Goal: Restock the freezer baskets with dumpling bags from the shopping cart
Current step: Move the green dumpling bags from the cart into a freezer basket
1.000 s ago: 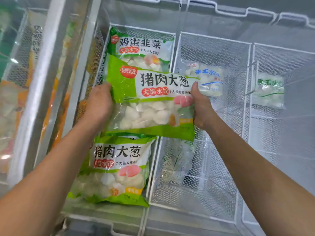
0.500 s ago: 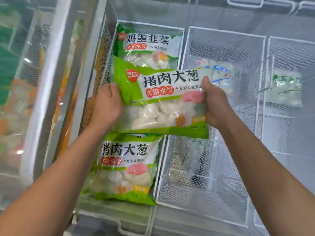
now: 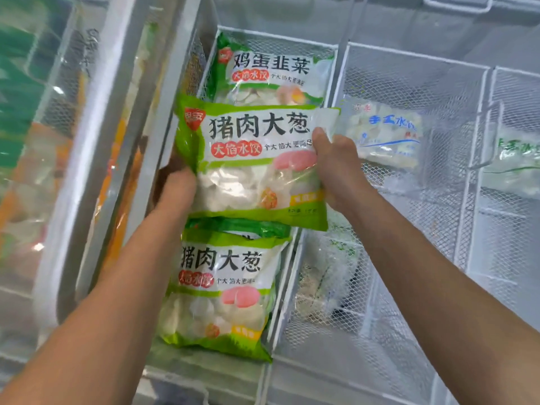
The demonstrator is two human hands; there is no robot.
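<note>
I hold a green pork-and-scallion dumpling bag (image 3: 251, 168) over the leftmost wire basket (image 3: 277, 39) of the freezer, both hands gripping it by its short edges. My left hand (image 3: 178, 194) curls round the bag's left edge, fingers tucked behind the plastic so I cannot see them; my right hand (image 3: 336, 168) clamps the right edge, thumb on the printed front. The bag lies flat and face up, slightly tilted, its right corner reaching over the basket's divider. Below it, nearer me in the same basket, a second bag of the same kind (image 3: 222, 287) lies face up; beyond it, an egg-and-chive bag (image 3: 271, 74) leans at the far end. In the next basket (image 3: 415, 58) to the right I see a clear bag with blue lettering (image 3: 388, 135), and another clear bag (image 3: 324, 282) lower down.
</note>
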